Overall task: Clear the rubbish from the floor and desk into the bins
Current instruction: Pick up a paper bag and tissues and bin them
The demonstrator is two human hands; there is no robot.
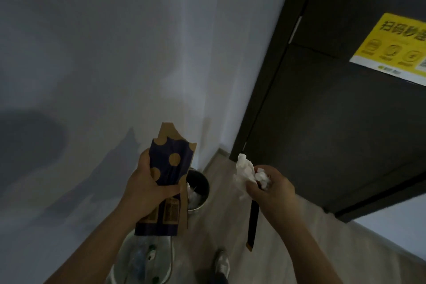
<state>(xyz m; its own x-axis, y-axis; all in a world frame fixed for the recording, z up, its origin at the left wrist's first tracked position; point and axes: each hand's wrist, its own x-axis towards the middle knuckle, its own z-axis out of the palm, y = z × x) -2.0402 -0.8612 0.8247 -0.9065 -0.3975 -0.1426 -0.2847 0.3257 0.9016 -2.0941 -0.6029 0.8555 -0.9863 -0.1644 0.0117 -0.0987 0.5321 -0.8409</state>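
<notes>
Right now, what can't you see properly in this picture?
All in the head view:
- small bin: the paper bag gripped by the left hand covers one side, and its contents are too dark to name.
- big bin: cut off by the bottom edge, contents blurred.
- black strip: top hidden behind the right hand holding the tissues, so I cannot tell what it is.
- yellow poster: cut off by the right edge, print blurry.

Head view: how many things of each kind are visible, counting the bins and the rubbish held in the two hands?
Bins: 2, small bin and large bin
Paper bag: 1
White tissue clump: 1
Dark strip: 1
Total: 5
</notes>
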